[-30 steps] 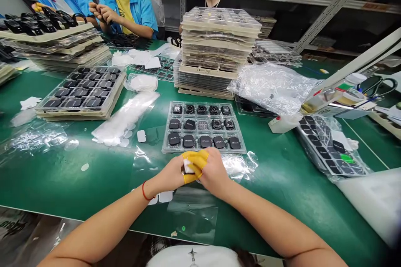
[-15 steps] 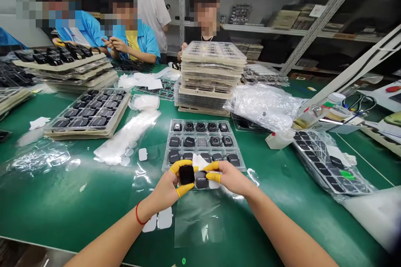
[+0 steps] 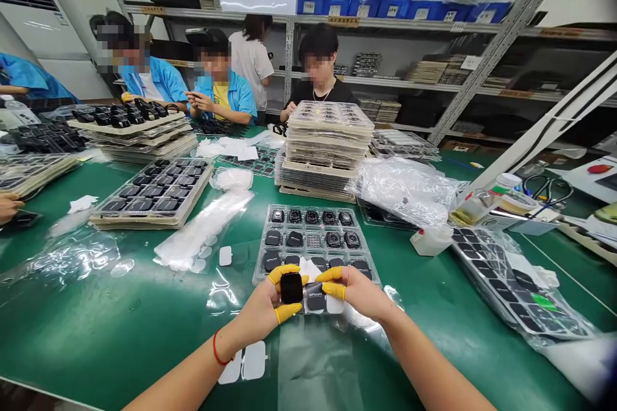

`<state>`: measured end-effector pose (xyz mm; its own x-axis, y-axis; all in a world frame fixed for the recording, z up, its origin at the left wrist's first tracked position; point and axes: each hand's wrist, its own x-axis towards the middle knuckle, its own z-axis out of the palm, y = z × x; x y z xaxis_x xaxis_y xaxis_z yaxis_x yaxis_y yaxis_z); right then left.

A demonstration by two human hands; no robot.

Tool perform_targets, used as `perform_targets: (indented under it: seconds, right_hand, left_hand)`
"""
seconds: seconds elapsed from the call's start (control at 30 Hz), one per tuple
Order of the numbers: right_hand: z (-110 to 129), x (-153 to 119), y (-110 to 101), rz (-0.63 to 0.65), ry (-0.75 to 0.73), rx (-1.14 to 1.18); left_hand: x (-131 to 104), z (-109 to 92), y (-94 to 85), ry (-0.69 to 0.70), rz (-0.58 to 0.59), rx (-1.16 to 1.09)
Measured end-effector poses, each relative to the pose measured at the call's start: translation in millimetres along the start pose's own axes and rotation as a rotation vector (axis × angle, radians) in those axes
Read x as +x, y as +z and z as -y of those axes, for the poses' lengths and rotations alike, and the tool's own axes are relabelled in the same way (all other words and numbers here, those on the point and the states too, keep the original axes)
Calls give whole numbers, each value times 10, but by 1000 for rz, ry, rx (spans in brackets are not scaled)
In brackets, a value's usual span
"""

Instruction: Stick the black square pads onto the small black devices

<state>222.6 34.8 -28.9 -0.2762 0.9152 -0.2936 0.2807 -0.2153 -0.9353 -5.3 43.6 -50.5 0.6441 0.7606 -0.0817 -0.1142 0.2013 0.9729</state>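
Note:
My left hand (image 3: 260, 305), with yellow finger cots on thumb and finger, grips a black square smartwatch body (image 3: 292, 289) by its edges, dark glossy face toward me. Close on its right, my right hand (image 3: 364, 295), also in yellow finger cots, pinches a dark square protective film (image 3: 315, 299) with pale lettering. The film and watch are side by side. A white wipe (image 3: 308, 270) shows between the hands. Just beyond them lies a clear plastic tray (image 3: 263, 221) of watch bodies, some face-down and others under lettered covers; my fingers hide part of its front row.
Clear sheets with white stickers (image 3: 254, 360) lie by my left forearm. Tall stacked trays (image 3: 328, 154) stand behind, another loaded tray (image 3: 144, 221) left. Plastic bags (image 3: 405, 189), a bottle (image 3: 431, 241) and bagged film sheets (image 3: 511, 282) are right. Several co-workers sit or stand beyond.
The camera view has tilted up, so the table and hands appear lower and more shelving shows. Both hands keep their holds, with little visible movement between them.

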Motion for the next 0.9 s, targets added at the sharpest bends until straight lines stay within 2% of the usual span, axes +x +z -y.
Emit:
perform_targets:
  seconds: [0.17,0.23,0.33,0.4,0.47,0.53,0.63,0.7,0.8,0.9]
  right_hand:
    - [-14,-14,52,-116,-35,-30]
    - [19,-35,67,-136,-127,-88]
    - [69,-71,64,-157,-278,-97]
    - [70,-79,51,-217,-243,-73]
    - [39,-69,47,-274,-118,-105]
    - [-4,-48,60,-265,-10,-163]
    - [-48,-18,99,-162,27,-196]
    - [-61,-9,124,-139,3,-191]
    - [-65,-19,143,-180,-73,-228]
    - [-27,-60,138,-177,-230,-289]
  left_hand:
    - [27,-92,17,-37,-67,-122]
    - [56,-105,2,-80,-106,-144]
    - [95,-72,-22,-166,-156,-41]
    - [101,-36,-25,-194,-144,22]
    - [90,-11,-19,-167,-113,30]
    - [67,-3,-16,-117,-85,34]
    - [33,-13,-29,-65,-43,84]
    - [24,-27,-44,-61,-22,115]
    - [41,-49,-58,-96,-20,73]
    - [83,-51,-58,-161,-45,-2]
